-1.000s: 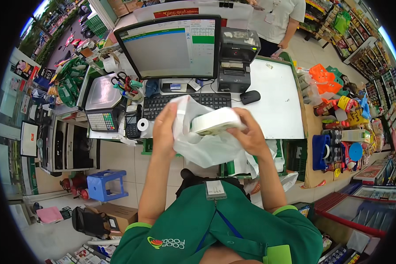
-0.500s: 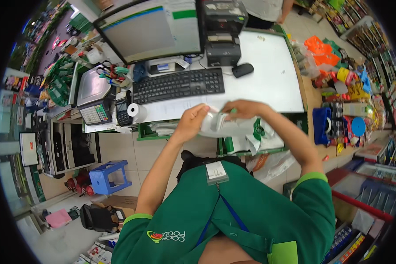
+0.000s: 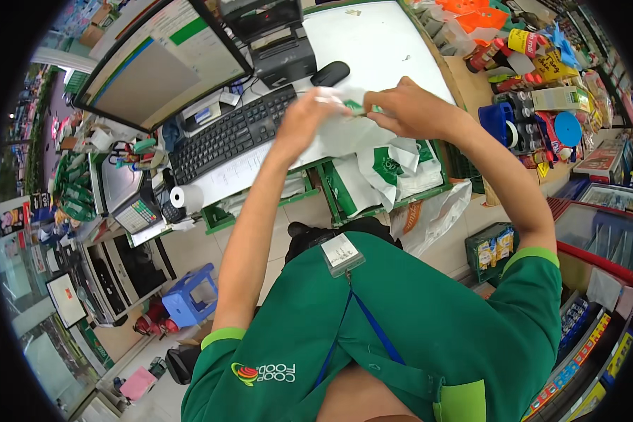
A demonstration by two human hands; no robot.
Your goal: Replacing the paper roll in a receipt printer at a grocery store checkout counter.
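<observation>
Both hands are raised over the counter's front edge, holding a thin white plastic bag point(image 3: 343, 132) with some green print, right of the keyboard point(image 3: 225, 141). My left hand point(image 3: 304, 119) has its fingers closed on the bag's left part, blurred at the tips. My right hand point(image 3: 418, 109) is closed on the bag's right part, knuckles up. Whether anything is inside the bag is hard to make out. Just below, an open green drawer point(image 3: 335, 197) holds white-and-green bags point(image 3: 390, 165).
A monitor point(image 3: 162, 60), printer point(image 3: 278, 49), mouse point(image 3: 330, 74) and paper roll point(image 3: 186, 197) stand on the counter with a white top point(image 3: 359, 42). Packaged goods point(image 3: 555, 98) crowd a wooden surface on the right. A blue stool point(image 3: 190, 295) stands on the floor at lower left.
The view has turned, shifting the monitor left. My hands have moved up in the picture with the bag, and the white block seen inside it earlier is no longer visible.
</observation>
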